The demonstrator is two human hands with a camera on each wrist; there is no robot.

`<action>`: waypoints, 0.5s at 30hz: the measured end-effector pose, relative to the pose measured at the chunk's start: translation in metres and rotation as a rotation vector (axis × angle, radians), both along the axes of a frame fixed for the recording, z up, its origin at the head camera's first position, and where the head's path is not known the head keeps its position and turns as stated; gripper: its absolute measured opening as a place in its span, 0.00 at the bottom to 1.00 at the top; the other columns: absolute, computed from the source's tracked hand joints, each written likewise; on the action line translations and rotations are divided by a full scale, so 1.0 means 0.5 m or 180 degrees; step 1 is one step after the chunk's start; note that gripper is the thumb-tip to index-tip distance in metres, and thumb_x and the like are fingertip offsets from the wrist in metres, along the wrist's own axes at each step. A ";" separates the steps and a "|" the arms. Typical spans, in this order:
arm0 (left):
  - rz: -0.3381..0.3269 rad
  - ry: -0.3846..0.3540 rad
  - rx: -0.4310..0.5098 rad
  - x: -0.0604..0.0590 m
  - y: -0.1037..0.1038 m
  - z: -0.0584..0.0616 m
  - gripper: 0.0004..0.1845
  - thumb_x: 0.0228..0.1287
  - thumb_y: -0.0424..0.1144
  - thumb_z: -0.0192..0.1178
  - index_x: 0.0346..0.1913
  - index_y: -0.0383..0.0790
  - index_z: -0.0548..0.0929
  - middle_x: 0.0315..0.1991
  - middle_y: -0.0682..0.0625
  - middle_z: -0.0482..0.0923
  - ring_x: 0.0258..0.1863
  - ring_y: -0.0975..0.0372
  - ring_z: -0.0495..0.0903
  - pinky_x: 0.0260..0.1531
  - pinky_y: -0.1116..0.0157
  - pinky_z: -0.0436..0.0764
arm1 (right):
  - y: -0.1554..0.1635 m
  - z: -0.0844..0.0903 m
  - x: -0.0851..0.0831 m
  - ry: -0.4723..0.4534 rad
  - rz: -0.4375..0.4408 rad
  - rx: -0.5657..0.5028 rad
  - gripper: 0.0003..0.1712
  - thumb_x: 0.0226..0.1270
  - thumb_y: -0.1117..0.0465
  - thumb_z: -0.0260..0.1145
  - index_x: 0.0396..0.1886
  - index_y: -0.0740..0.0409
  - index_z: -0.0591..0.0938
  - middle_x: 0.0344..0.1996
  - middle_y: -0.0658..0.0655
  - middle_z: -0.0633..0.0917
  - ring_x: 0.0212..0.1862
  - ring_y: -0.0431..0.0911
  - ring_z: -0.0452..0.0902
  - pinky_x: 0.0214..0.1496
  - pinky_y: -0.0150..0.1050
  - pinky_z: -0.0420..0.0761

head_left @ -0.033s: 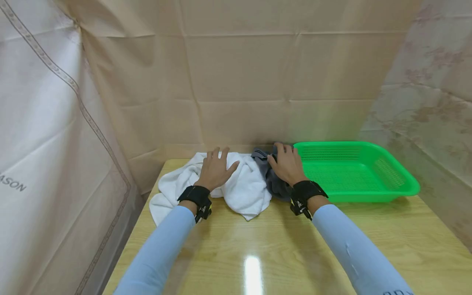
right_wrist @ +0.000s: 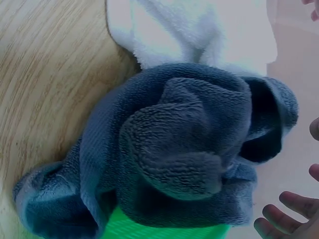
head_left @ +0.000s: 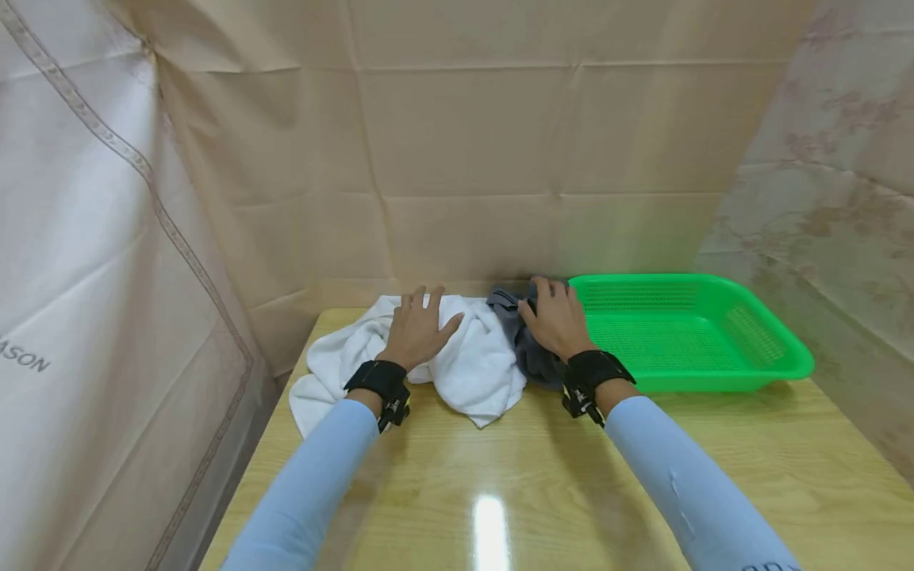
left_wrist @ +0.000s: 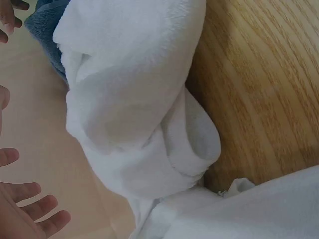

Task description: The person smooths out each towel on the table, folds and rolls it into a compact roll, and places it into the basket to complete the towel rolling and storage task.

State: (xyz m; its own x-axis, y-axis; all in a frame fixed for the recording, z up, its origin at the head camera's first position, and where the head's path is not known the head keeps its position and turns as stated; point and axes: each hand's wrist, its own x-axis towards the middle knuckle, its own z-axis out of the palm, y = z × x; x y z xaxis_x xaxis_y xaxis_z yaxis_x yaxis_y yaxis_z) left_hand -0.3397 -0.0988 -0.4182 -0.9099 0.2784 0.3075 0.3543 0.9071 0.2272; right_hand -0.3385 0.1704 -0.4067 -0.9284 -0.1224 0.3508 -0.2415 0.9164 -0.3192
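A rumpled white towel (head_left: 478, 373) lies in a heap at the back left of the table, and it fills much of the left wrist view. My left hand (head_left: 417, 329) is above it, fingers spread and nothing held. Beside the white heap sits a bunched dark grey towel (head_left: 531, 361); the right wrist view shows its folds and loops. Over this one is my right hand (head_left: 558, 321), its fingers (right_wrist: 279, 216) loosely extended and apart from the cloth in that view. The grey towel touches the white one on its left.
A green plastic basket (head_left: 714, 382) with perforated sides stands at the back right, close against the grey towel. The wooden table (head_left: 543, 492) stretches toward me. Beige cloth (head_left: 464, 143) hangs behind it, with pale sheets at left and right.
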 end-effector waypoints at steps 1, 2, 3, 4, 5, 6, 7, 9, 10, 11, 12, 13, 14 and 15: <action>-0.0004 -0.0013 -0.0015 0.001 -0.001 -0.002 0.38 0.77 0.65 0.48 0.76 0.41 0.65 0.71 0.33 0.65 0.67 0.38 0.65 0.60 0.41 0.71 | -0.001 -0.002 0.001 -0.0012 -0.0004 0.0012 0.34 0.80 0.47 0.58 0.75 0.62 0.66 0.66 0.76 0.71 0.64 0.72 0.66 0.64 0.63 0.70; -0.0010 -0.0013 -0.0021 0.001 -0.002 -0.002 0.38 0.77 0.65 0.48 0.76 0.41 0.66 0.71 0.33 0.65 0.67 0.38 0.65 0.60 0.41 0.71 | -0.002 -0.002 0.002 -0.0021 -0.0004 0.0014 0.34 0.80 0.47 0.58 0.75 0.62 0.66 0.66 0.76 0.71 0.65 0.72 0.66 0.64 0.63 0.70; -0.0010 -0.0021 -0.0027 0.002 -0.003 -0.003 0.38 0.77 0.64 0.48 0.76 0.40 0.66 0.71 0.33 0.65 0.67 0.38 0.65 0.60 0.41 0.71 | -0.002 -0.003 0.002 -0.0027 0.0001 0.0016 0.34 0.80 0.47 0.58 0.75 0.63 0.66 0.66 0.76 0.71 0.64 0.72 0.66 0.64 0.63 0.70; -0.0011 -0.0026 -0.0035 0.003 -0.003 -0.005 0.38 0.77 0.64 0.49 0.75 0.40 0.67 0.71 0.32 0.66 0.67 0.38 0.66 0.60 0.41 0.71 | -0.003 -0.005 0.003 -0.0048 0.0004 0.0039 0.35 0.80 0.47 0.58 0.75 0.63 0.66 0.66 0.76 0.71 0.64 0.73 0.66 0.64 0.63 0.70; -0.0013 -0.0022 -0.0031 0.004 -0.004 -0.008 0.37 0.77 0.64 0.49 0.75 0.40 0.68 0.70 0.32 0.66 0.67 0.38 0.66 0.60 0.41 0.71 | -0.003 -0.006 0.004 -0.0077 0.0013 0.0070 0.36 0.80 0.46 0.58 0.76 0.64 0.66 0.66 0.76 0.71 0.65 0.73 0.66 0.64 0.63 0.69; -0.0017 -0.0025 -0.0024 0.005 -0.005 -0.010 0.37 0.77 0.63 0.49 0.74 0.39 0.68 0.70 0.32 0.66 0.67 0.38 0.66 0.60 0.41 0.71 | -0.003 -0.008 0.005 -0.0127 0.0030 0.0084 0.37 0.80 0.46 0.58 0.76 0.64 0.65 0.66 0.77 0.71 0.65 0.73 0.65 0.65 0.63 0.69; -0.0023 -0.0016 -0.0014 0.006 -0.005 -0.011 0.36 0.77 0.62 0.50 0.74 0.39 0.69 0.70 0.32 0.67 0.67 0.38 0.66 0.60 0.41 0.72 | -0.002 -0.010 0.006 -0.0203 0.0046 0.0073 0.38 0.80 0.44 0.58 0.76 0.64 0.64 0.66 0.77 0.70 0.66 0.73 0.65 0.65 0.64 0.69; -0.0035 0.0005 0.0002 0.007 -0.005 -0.015 0.34 0.77 0.61 0.51 0.73 0.39 0.70 0.70 0.32 0.67 0.66 0.38 0.67 0.59 0.41 0.72 | 0.001 -0.015 0.009 -0.0399 0.0105 0.0009 0.42 0.78 0.41 0.59 0.78 0.64 0.62 0.67 0.77 0.70 0.67 0.74 0.63 0.65 0.65 0.69; -0.0057 0.0011 0.0018 0.008 -0.003 -0.017 0.33 0.77 0.60 0.52 0.72 0.38 0.71 0.69 0.32 0.68 0.66 0.38 0.67 0.59 0.41 0.73 | 0.004 -0.017 0.010 -0.0521 0.0157 -0.0029 0.45 0.77 0.39 0.60 0.78 0.64 0.61 0.68 0.77 0.69 0.68 0.74 0.63 0.66 0.66 0.69; -0.0083 0.0005 0.0031 0.010 -0.001 -0.020 0.32 0.77 0.59 0.53 0.71 0.38 0.71 0.69 0.32 0.68 0.66 0.38 0.67 0.58 0.42 0.73 | 0.007 -0.021 0.012 -0.0632 0.0223 -0.0060 0.47 0.76 0.38 0.61 0.79 0.64 0.60 0.68 0.77 0.69 0.69 0.74 0.62 0.66 0.66 0.68; -0.0124 -0.0006 0.0043 0.011 0.001 -0.022 0.32 0.78 0.58 0.53 0.71 0.38 0.72 0.68 0.32 0.68 0.65 0.38 0.67 0.58 0.42 0.73 | 0.010 -0.026 0.014 -0.0739 0.0293 -0.0102 0.48 0.74 0.38 0.63 0.79 0.63 0.60 0.69 0.77 0.69 0.69 0.73 0.63 0.66 0.66 0.69; -0.0174 -0.0001 0.0062 0.012 0.004 -0.024 0.31 0.78 0.57 0.54 0.70 0.38 0.72 0.68 0.33 0.69 0.65 0.38 0.68 0.58 0.42 0.73 | 0.013 -0.030 0.016 -0.0815 0.0367 -0.0135 0.47 0.74 0.38 0.64 0.78 0.64 0.61 0.68 0.76 0.70 0.69 0.72 0.64 0.65 0.65 0.70; -0.0225 -0.0017 0.0079 0.014 0.008 -0.027 0.30 0.78 0.57 0.54 0.70 0.37 0.72 0.68 0.33 0.69 0.64 0.39 0.67 0.58 0.43 0.73 | 0.015 -0.034 0.018 -0.0844 0.0454 -0.0140 0.45 0.73 0.41 0.66 0.76 0.65 0.64 0.66 0.75 0.73 0.67 0.70 0.68 0.65 0.63 0.71; -0.0290 -0.0018 0.0116 0.015 0.012 -0.030 0.30 0.78 0.56 0.55 0.69 0.37 0.73 0.68 0.33 0.69 0.64 0.39 0.68 0.58 0.43 0.73 | 0.017 -0.038 0.020 -0.0839 0.0539 -0.0119 0.40 0.74 0.45 0.67 0.73 0.66 0.68 0.62 0.74 0.77 0.64 0.68 0.72 0.63 0.61 0.74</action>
